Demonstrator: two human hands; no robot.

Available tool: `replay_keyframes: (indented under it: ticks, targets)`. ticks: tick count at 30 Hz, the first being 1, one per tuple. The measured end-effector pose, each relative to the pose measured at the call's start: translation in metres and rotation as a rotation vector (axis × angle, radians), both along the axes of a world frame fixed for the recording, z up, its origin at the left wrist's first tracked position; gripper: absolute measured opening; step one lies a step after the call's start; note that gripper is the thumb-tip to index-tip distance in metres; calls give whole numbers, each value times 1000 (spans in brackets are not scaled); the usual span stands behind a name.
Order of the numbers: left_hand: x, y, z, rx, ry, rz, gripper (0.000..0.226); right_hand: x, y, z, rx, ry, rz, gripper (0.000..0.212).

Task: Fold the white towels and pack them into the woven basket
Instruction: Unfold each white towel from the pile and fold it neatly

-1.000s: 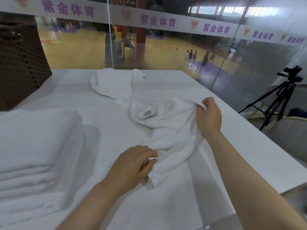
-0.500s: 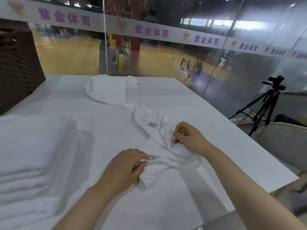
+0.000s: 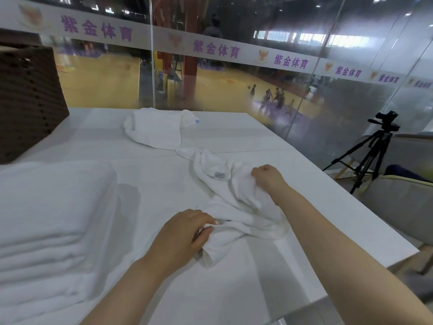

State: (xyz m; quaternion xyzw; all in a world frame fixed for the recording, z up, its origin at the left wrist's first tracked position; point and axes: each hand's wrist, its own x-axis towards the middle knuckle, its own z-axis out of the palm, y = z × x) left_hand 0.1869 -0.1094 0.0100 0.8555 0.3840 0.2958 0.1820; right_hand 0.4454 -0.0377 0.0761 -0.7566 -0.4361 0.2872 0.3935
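While the woven basket (image 3: 28,102) waits at the worktop's (image 3: 140,179) far left corner and a stack of folded towels (image 3: 51,219) sits by the near left edge, the left hand (image 3: 185,233) pinches a corner of the crumpled towel (image 3: 234,202) mid-worktop. The right hand (image 3: 267,177) bunches cloth further in; its grip looks clamped, though the fingers are hidden. Another loose towel (image 3: 154,130) lies at the far edge, seemingly touching this one, so lifting could drag it along and spoil the fold.
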Motion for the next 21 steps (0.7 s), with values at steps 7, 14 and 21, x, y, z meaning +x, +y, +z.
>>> replay_keyframes:
  ticks: [7,14,21]
  targets:
    - [0,-1,0,-2,2,-10,35,-7,-16,18,451,-222,12,22]
    - [-1,-1,1,13,0,-21,38,-34,-70,-26,298,-733,980,26]
    - [-3,-6,3,-24,-23,-64,14,-46,-34,-12,95,-244,442,30]
